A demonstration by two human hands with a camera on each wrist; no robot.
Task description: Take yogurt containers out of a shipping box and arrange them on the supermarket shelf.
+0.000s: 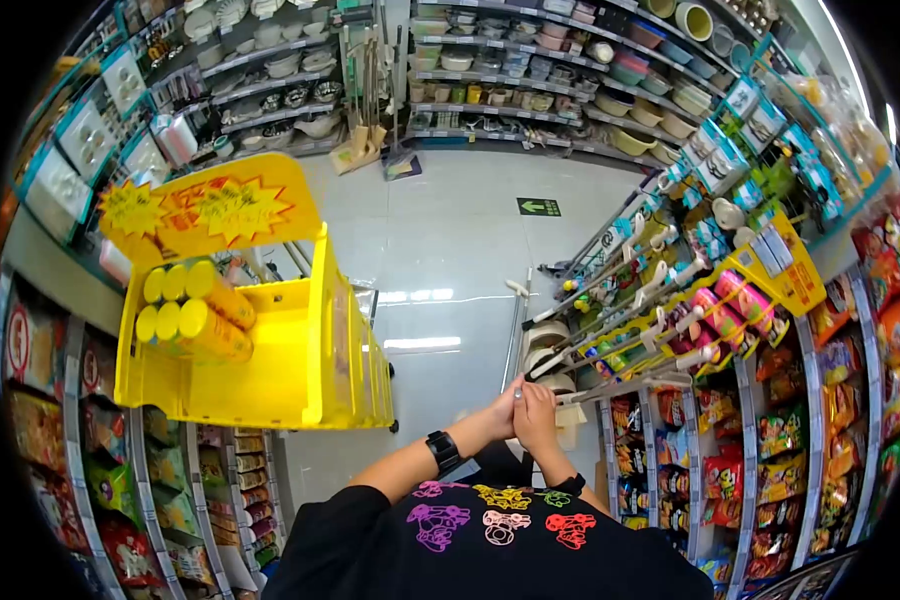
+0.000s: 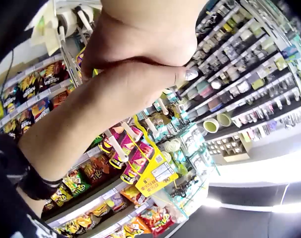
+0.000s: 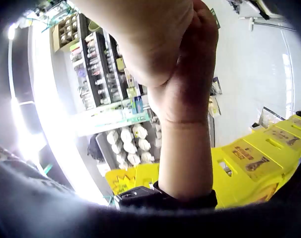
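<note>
Both hands are clasped together low in front of the torso. In the head view the right hand (image 1: 538, 425) lies against the left hand (image 1: 500, 414), its back turned up. A thumb with a shiny, decorated nail (image 2: 191, 74) crosses the other hand in the left wrist view. Most of the left fingers are hidden behind the right hand. No shop item shows in either hand. A black watch (image 1: 443, 452) sits on the left wrist, a black band (image 1: 572, 485) on the right. Nearest the hands are long poles (image 1: 610, 350) hanging at the right shelf.
On the left stands a yellow display cart (image 1: 315, 350) holding several yellow canisters (image 1: 215, 330). Snack bags (image 1: 725, 475) fill the right shelves, below pink canisters (image 1: 740, 300) in a yellow rack. Brooms (image 1: 365, 140) lean at the back. A green arrow sign (image 1: 538, 207) marks the shiny aisle floor.
</note>
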